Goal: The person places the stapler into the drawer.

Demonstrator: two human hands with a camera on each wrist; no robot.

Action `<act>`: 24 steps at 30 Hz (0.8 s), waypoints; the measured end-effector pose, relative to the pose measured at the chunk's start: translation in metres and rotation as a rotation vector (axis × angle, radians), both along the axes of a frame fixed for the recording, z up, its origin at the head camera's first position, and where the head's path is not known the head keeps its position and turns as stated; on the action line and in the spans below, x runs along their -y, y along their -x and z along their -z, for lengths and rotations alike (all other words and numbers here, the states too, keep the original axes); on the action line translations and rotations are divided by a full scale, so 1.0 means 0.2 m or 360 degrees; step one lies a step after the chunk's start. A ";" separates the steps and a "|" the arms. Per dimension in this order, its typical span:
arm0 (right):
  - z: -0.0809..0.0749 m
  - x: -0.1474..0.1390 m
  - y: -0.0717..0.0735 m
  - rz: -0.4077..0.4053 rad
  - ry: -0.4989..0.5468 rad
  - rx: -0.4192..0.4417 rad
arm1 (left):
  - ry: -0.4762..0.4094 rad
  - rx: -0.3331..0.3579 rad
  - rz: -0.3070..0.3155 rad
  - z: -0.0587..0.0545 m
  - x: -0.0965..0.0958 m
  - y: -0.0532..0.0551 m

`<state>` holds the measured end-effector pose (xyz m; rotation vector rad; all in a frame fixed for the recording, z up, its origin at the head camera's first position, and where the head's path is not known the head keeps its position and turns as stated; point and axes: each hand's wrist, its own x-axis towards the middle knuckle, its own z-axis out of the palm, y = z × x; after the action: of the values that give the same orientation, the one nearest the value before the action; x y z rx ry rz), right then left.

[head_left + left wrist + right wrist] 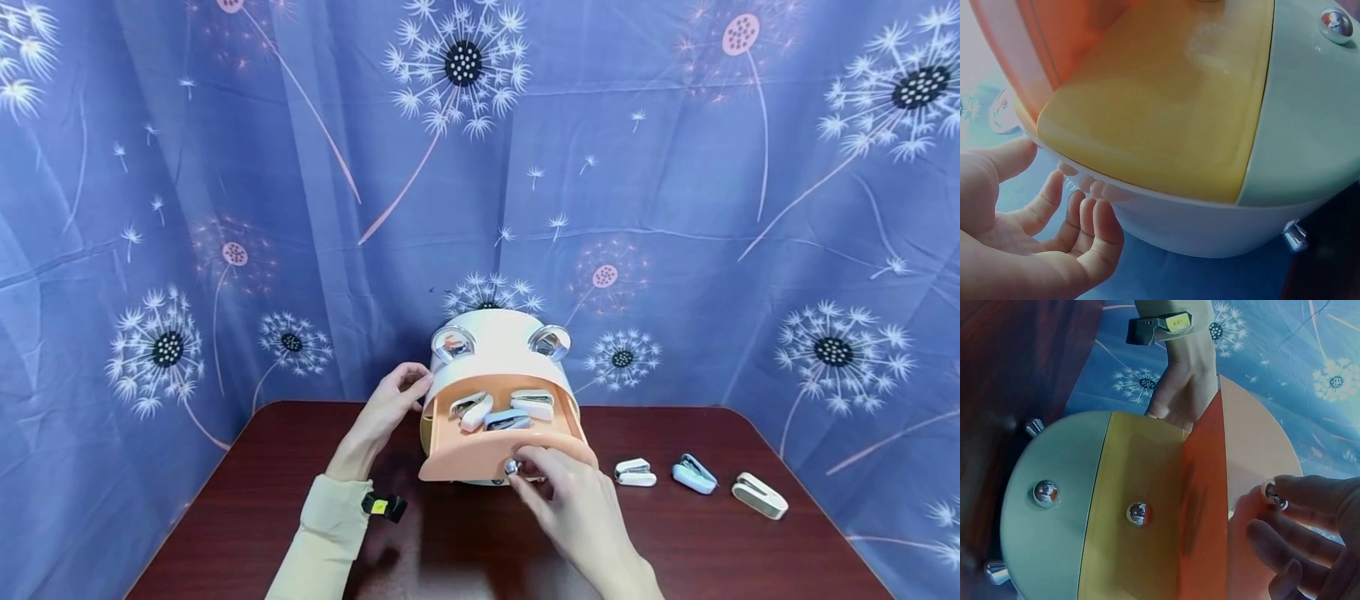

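Observation:
A rounded white drawer cabinet [491, 333] has its top peach drawer [465, 457] pulled out. My right hand [577, 500] pinches that drawer's round silver knob [512, 467] between thumb and fingers. Inside the drawer lie a pinkish-white stapler [477, 412], a blue stapler [507, 420] and a white stapler [534, 405]. At the cabinet's left side is my left hand [390, 407], its thumb touching or nearly touching the wall, the fingers loosely bent. In the left wrist view, the yellow drawer [1166, 119] and green drawer [1310, 125] beneath are closed.
To the right of the cabinet, a white stapler [635, 472], a blue stapler [694, 473] and a cream stapler [760, 496] lie on the dark red table [720, 550]. A blue dandelion-patterned curtain [487, 208] hangs behind. Silver rings [453, 343] stick up from the cabinet top.

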<state>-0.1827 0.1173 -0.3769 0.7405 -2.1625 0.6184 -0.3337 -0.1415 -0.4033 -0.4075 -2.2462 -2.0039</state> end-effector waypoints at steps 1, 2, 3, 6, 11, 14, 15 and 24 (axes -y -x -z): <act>-0.01 0.00 0.01 0.0016 0.0004 0.0008 | -0.0003 -0.0001 -0.0001 0.00 0.00 0.00; -0.01 0.00 0.03 0.0035 0.0004 0.0012 | -0.0005 -0.0002 0.0001 0.00 0.00 0.00; -0.01 0.01 0.04 0.0052 0.0006 0.0015 | -0.0005 -0.0001 0.0003 0.00 0.00 0.00; -0.03 0.03 0.08 0.0086 0.0018 0.0043 | 0.0004 0.0002 0.0014 0.01 0.00 0.01; -0.03 0.06 0.14 0.0093 0.0047 0.0105 | 0.0015 -0.0001 0.0004 0.01 0.00 0.00; -0.03 0.07 0.19 0.0115 0.0067 0.0140 | 0.0009 -0.0014 -0.0004 0.00 0.01 0.00; -0.03 0.07 0.20 0.0121 0.0076 0.0152 | 0.0008 -0.0020 -0.0003 0.00 0.00 0.00; -0.02 0.09 0.30 0.0173 0.0167 0.0292 | 0.0008 0.0006 0.0004 0.00 0.00 -0.01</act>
<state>-0.2420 0.0998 -0.3733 0.5235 -2.2997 0.7611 -0.3324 -0.1417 -0.4041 -0.4070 -2.2544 -2.0025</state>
